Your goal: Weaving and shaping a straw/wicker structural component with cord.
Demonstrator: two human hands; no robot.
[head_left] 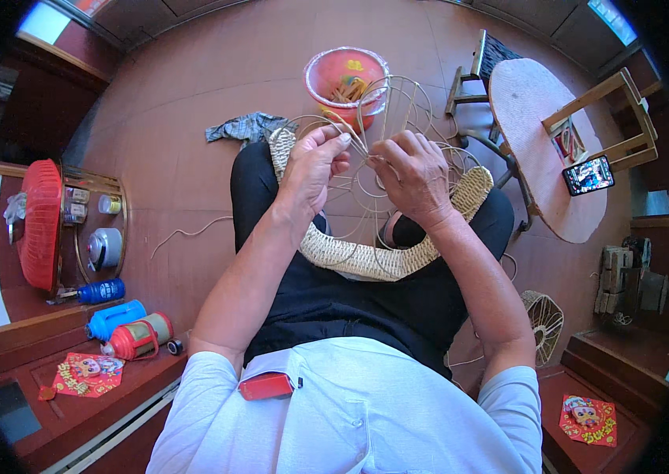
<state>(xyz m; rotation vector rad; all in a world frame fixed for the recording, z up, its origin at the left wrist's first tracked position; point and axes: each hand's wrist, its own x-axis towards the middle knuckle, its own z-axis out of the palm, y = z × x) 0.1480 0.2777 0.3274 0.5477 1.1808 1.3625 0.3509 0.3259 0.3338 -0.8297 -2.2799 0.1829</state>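
Note:
Across my thighs lies a curved, straw-coloured woven band (397,267), its two ends turned up beside my knees. Joined to it is a thin wire frame (421,103) with round loops and scrolls, standing out ahead of my knees. My left hand (314,167) is closed, thumb and forefinger pinching pale cord (334,120) where several strands and wires meet. Just to its right, my right hand (413,170) is closed with fingertips pinched at the same cord. What exactly lies under its fingers is partly hidden.
Ahead stands a red basin (326,67) holding pale strips. A grey cloth (249,126) lies on the floor. At right are an oval table (528,103) with a phone (589,175) and a woven piece with spokes (544,324); at left, flasks (141,336) and a kettle (105,249).

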